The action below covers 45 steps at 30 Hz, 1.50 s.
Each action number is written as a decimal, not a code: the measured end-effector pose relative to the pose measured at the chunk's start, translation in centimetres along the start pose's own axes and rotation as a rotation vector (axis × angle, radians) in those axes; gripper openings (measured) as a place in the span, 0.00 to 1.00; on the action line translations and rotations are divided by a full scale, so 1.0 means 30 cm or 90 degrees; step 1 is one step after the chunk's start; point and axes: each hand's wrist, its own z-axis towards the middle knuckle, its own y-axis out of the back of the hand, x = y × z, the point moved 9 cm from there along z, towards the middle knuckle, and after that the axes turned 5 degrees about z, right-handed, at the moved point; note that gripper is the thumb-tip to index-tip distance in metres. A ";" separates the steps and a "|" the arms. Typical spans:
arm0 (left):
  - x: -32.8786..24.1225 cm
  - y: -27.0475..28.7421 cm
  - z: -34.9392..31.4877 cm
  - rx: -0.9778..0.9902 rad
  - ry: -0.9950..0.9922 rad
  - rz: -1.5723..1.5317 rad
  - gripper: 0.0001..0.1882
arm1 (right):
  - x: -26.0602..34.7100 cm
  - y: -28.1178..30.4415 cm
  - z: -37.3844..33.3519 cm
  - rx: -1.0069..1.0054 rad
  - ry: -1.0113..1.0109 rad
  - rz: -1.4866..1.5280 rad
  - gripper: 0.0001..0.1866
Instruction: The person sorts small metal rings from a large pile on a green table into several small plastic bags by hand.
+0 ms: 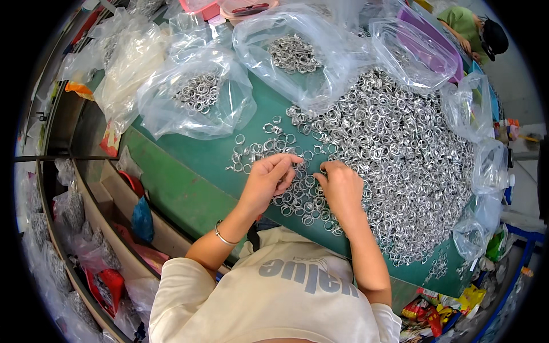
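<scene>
A large heap of small silver metal rings (pixel 394 148) covers the right half of a green table (pixel 189 183). My left hand (pixel 269 178) rests at the heap's near left edge, fingers curled and fingertips touching loose rings (pixel 251 150) scattered there. My right hand (pixel 342 186) lies palm down on the rings just to its right, fingers bent. Whether either hand pinches a ring is hidden by the fingers. A thin bracelet (pixel 224 237) circles my left wrist.
Clear plastic bags (pixel 197 94) (pixel 294 51) holding more rings lie at the table's far side, with empty bags (pixel 414 51) at the right. Shelves with bagged parts (pixel 68 211) run along the left. Another person (pixel 477 31) works at the far right.
</scene>
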 end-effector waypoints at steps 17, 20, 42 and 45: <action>-0.098 -0.185 0.204 -0.011 -0.319 1.052 0.14 | -0.089 0.057 -0.006 0.003 -0.106 0.293 0.03; -0.120 -0.155 0.208 0.019 -0.239 0.956 0.13 | -0.098 0.018 -0.040 0.116 -0.268 0.839 0.05; 0.138 -0.138 -0.068 0.022 0.226 -0.472 0.18 | -0.132 -0.068 -0.087 0.010 -0.388 1.353 0.07; 0.174 -0.168 -0.053 -0.065 0.163 -0.525 0.19 | -0.112 -0.086 -0.108 -0.091 -0.378 1.364 0.08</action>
